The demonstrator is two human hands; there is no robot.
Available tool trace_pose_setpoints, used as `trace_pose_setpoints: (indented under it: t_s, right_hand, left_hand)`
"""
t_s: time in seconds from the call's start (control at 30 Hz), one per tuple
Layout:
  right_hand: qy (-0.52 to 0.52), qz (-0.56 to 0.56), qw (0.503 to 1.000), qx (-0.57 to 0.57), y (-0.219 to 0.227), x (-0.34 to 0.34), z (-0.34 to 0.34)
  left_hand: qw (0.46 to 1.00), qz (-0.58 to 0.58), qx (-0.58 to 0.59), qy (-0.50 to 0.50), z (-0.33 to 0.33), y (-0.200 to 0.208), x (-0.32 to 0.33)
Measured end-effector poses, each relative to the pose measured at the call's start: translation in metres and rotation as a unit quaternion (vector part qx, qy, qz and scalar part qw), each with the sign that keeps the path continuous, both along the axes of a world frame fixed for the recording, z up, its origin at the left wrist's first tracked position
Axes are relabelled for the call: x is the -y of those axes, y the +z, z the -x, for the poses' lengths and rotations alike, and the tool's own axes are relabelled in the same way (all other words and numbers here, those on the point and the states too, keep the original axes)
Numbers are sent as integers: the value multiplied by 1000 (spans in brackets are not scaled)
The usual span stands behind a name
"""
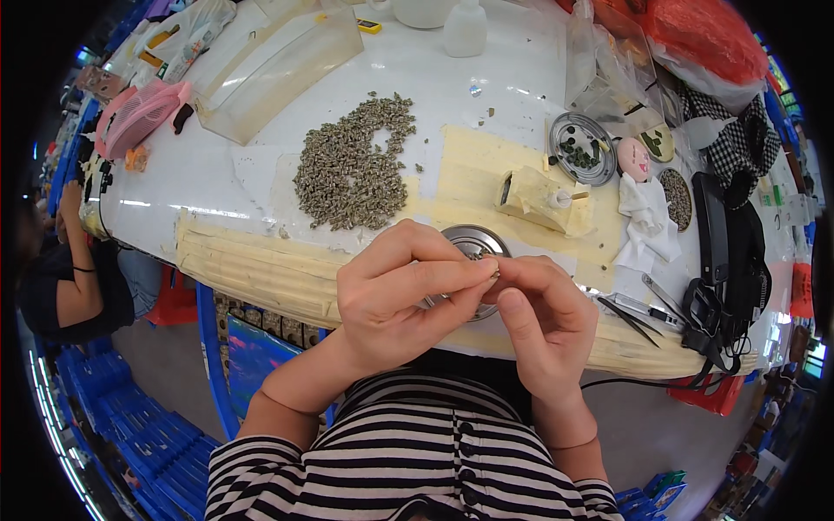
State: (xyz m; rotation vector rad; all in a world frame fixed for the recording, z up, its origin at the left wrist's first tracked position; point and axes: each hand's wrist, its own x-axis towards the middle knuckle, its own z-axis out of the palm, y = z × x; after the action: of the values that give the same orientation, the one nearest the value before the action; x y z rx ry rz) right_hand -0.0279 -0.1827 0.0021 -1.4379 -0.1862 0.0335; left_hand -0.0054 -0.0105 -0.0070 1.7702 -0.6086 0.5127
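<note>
My left hand (408, 300) is closed in a pinch on a small metal part (495, 273), mostly hidden by the fingertips. From the other side my right hand (552, 321) meets it, index finger bent against the same spot and thumb just below. Both hands are over the near table edge, in front of a round steel dish (473, 233), which they partly cover. Beyond them lies a wide heap of small metal parts (347, 165). A tape-covered block (539, 198) with a short pin sits on yellowish tape to the right of the heap.
On the right are a steel dish of dark pieces (563, 139), white tissue (647, 221), tweezers (630, 319) and a black strap bag (725, 252). A clear tray (278, 74) and a pink basket (139, 117) stand far left. Another person (74, 278) sits at the left.
</note>
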Motion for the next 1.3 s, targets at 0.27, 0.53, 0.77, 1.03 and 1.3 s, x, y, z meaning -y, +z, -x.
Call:
trace_pose_setpoints:
  t_s: [0.27,0.53,0.77,1.03,1.3]
  right_hand:
    - [-39,41,996,66,-2,0,0]
    - [-70,187,957,212,-5,1,-4]
    - [-20,-17,1000,2,-2,-3,1]
    - [-71,143,969,190,-1,1,-2]
    - [-67,144,972,172,-1,0,-4]
  left_hand:
    - [1000,-2,-2,15,1,0,2]
    - [999,2,-8,37,2,1,2]
    - [1000,6,-2,-3,0,-1,0]
    - [999,-13,-11,37,2,3,3]
    - [1000,0,-2,27,1,0,4]
